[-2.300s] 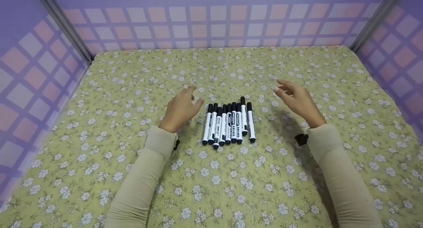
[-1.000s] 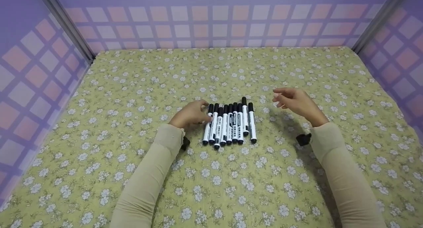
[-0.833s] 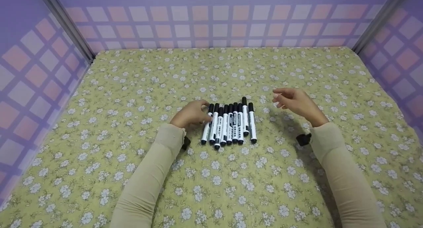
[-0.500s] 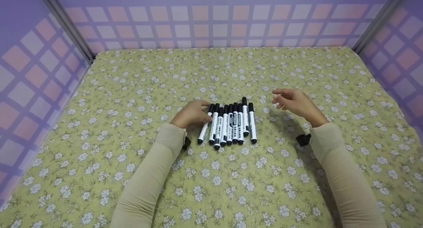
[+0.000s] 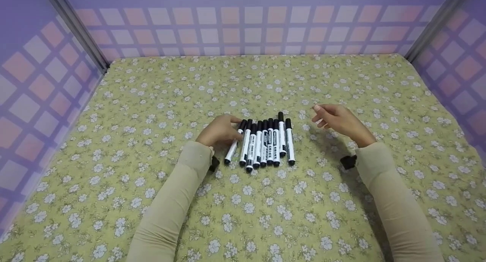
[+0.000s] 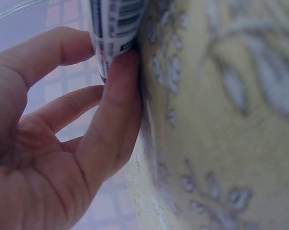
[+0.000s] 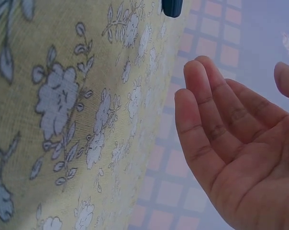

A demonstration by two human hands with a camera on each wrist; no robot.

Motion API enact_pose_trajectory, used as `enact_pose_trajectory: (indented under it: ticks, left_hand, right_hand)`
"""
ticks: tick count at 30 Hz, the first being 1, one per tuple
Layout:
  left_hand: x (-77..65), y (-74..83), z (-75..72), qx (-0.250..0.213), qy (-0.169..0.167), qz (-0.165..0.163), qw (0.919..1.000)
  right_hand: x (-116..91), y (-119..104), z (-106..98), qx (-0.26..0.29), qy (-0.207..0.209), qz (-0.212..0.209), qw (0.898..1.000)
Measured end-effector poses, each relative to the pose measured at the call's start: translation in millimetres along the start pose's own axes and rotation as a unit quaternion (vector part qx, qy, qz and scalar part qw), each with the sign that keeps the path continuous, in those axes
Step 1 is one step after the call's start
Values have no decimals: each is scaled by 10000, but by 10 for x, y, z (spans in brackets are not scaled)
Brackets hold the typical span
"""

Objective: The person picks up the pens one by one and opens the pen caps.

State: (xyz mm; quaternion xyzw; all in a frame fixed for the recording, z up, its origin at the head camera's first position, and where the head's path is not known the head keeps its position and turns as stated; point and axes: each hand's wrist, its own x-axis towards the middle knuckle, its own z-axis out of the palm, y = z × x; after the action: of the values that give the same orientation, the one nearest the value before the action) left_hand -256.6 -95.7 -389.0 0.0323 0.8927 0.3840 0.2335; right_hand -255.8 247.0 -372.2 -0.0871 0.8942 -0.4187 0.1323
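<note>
Several white markers with black caps lie side by side in a row (image 5: 276, 152) at the middle of the table, caps pointing away from me. My left hand (image 5: 219, 131) pinches the leftmost marker (image 5: 231, 152), whose near end is angled out to the left of the row. In the left wrist view, thumb and fingers meet around the barrel of this marker (image 6: 113, 33). To the right of the row, my right hand (image 5: 338, 119) hovers over the cloth with relaxed, slightly bent fingers. Its palm (image 7: 259, 167) holds nothing in the right wrist view, where one dark marker tip (image 7: 172, 7) shows at the top.
A yellow-green floral cloth (image 5: 243, 216) covers the table. Purple panels with pink and white squares (image 5: 250, 22) stand at the back and both sides, with grey posts (image 5: 74, 30) at the corners. Black straps (image 5: 214, 164) are on both wrists.
My left hand has come down and right onto the leftmost marker and taken hold of it. That marker's near end has swung left, away from the row. My right hand has lowered slightly.
</note>
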Motion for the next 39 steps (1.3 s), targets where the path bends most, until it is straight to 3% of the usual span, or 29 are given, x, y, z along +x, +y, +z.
enact_pose_trajectory:
  ticks: [6,19,39]
  left_hand:
    - [5,-27,-20,-372,-92,-67,9992]
    - [-31,-53,-75,-685,-35,40,9976]
    - [-130,51,-162,-721,13,632,9954]
  right_hand:
    - [7,3,-7,-69,3,-48,10000]
    - [23,-7,-3,-152,-98,-165,9997]
    - [36,-84,0,-132,14,-215,9997]
